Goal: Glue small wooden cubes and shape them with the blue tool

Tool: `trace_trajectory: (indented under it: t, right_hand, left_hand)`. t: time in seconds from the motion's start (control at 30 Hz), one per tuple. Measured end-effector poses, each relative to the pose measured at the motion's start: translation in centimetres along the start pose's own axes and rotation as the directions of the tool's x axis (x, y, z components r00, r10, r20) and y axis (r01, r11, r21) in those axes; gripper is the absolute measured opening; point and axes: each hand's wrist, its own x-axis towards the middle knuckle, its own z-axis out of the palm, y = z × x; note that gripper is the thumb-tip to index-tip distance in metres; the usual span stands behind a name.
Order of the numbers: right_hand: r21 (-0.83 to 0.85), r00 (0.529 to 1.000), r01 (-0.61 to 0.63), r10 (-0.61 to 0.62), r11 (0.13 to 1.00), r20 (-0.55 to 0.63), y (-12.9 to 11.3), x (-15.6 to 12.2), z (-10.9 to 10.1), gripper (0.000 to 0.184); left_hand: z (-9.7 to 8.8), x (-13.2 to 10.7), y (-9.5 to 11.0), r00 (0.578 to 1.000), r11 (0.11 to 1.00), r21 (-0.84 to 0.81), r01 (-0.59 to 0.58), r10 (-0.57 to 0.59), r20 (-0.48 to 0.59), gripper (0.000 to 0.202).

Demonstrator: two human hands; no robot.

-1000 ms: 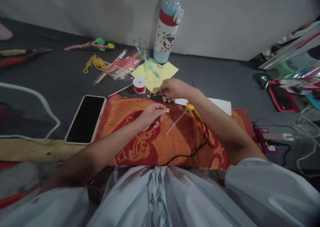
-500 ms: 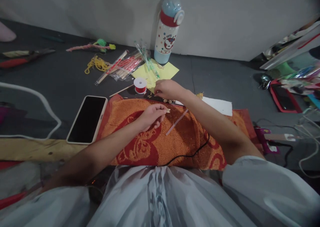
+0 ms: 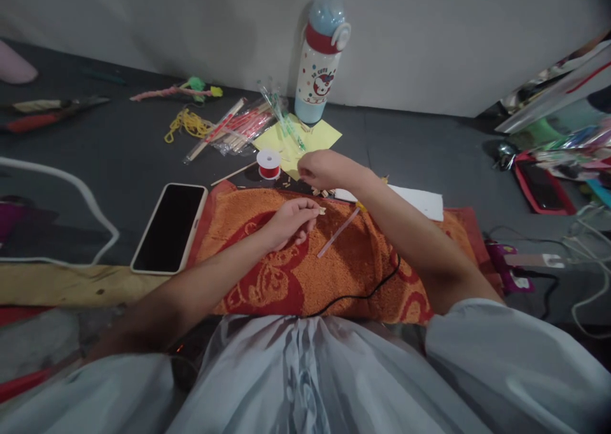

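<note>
My left hand is over the orange towel, pinching a small pale wooden-looking piece between thumb and forefinger. Beyond it my right hand reaches to the near edge of the yellow paper, fingers curled downward; whatever is in its fingertips is hidden. Small pale wooden bits lie just below that hand. A translucent stick, like a glue stick, slants across the towel to a yellow part mostly covered by my right forearm.
A ribbon spool, packaged chopsticks and a water bottle stand or lie behind. To the left are a phone and pliers. A black cord crosses the towel; a white card lies right.
My right hand has shifted slightly right, its fingers curling further down, uncovering more of the wooden bits. My left hand keeps its pinch on the small piece, almost unmoved.
</note>
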Motion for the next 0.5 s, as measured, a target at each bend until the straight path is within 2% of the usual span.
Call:
trace_trajectory:
  t: [0.17,0.27,0.37,0.5]
  right_hand:
    - [0.188,0.977,-0.13,0.158,0.974,-0.144,0.0,-3.1,-0.4,0.015]
    - [0.309,0.946,-0.195,0.262,0.931,-0.193,-0.5,-5.1,0.3,0.023]
    - [0.359,0.907,-0.256,0.352,0.898,-0.232,-1.6,-6.9,1.3,0.023]
    - [0.421,0.87,-0.3,0.426,0.856,-0.247,-3.7,-8.6,2.1,0.027]
  left_hand:
    - [0.2,-0.1,0.2,1.0,1.0,-0.005,-0.006,0.006,-0.002,0.018]
    - [0.3,-0.2,0.3,1.0,1.0,0.001,-0.015,0.015,-0.019,0.02]
    - [0.2,-0.1,0.2,0.995,0.997,-0.003,-0.083,0.083,-0.063,0.022]
    - [0.0,0.1,0.3,0.968,0.978,0.02,-0.205,0.206,-0.143,0.019]
